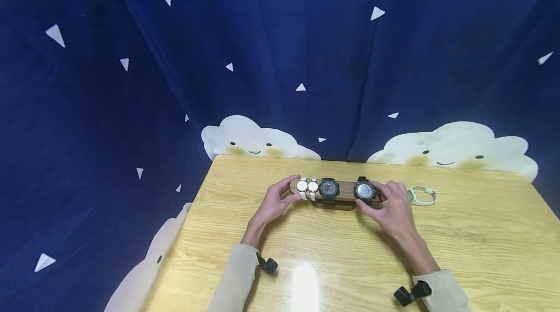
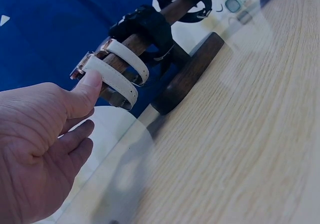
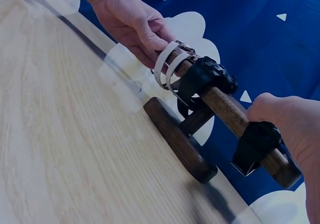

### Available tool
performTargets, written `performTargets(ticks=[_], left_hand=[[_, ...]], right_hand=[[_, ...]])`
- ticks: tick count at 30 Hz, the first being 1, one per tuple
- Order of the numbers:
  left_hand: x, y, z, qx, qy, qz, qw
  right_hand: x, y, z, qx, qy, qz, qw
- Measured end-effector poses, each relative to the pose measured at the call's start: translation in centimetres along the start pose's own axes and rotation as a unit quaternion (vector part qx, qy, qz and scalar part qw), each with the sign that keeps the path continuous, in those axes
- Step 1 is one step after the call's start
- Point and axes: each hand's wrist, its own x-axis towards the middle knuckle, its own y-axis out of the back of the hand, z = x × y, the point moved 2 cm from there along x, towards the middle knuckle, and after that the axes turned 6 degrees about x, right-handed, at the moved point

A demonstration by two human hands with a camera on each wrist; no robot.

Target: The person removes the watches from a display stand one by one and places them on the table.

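A dark wooden watch stand (image 1: 346, 190) with a raised bar and a flat base (image 3: 175, 139) holds several watches. At its left end, my left hand (image 1: 276, 201) pinches a white-strapped wristwatch (image 1: 302, 186), the thumb on the strap in front. Beside it sits a second white-strapped wristwatch (image 1: 313, 186), then a chunky black wristwatch (image 1: 329, 188) near the middle of the bar. Toward the right end my right hand (image 1: 393, 212) grips another black wristwatch (image 1: 365, 190) that is round the bar, thumb in front and fingers behind. Its fingertips are partly hidden.
A pale green wristwatch (image 1: 423, 196) with its strap looped lies on the light wooden table (image 1: 481, 234), right of the stand. Behind the table hangs a dark blue curtain (image 1: 280, 59) with white triangles and clouds.
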Motion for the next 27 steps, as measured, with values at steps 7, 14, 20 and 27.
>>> performTargets(ticks=[7, 14, 20, 27], left_hand=[[-0.1, 0.1, 0.0, 0.007, -0.006, -0.001, 1.0000], [0.0, 0.1, -0.1, 0.004, -0.007, -0.002, 1.0000], [0.0, 0.0, -0.2, -0.003, -0.007, -0.002, 1.0000], [-0.1, 0.0, -0.2, -0.008, 0.002, -0.004, 1.0000]], right_hand=[[0.1, 0.6, 0.2, -0.003, -0.013, -0.006, 0.9999], [0.2, 1.1, 0.3, -0.010, -0.024, -0.018, 0.9995], [0.2, 1.5, 0.6, -0.010, -0.015, -0.020, 0.9996], [0.3, 2.0, 1.1, -0.018, -0.035, -0.028, 0.9988]])
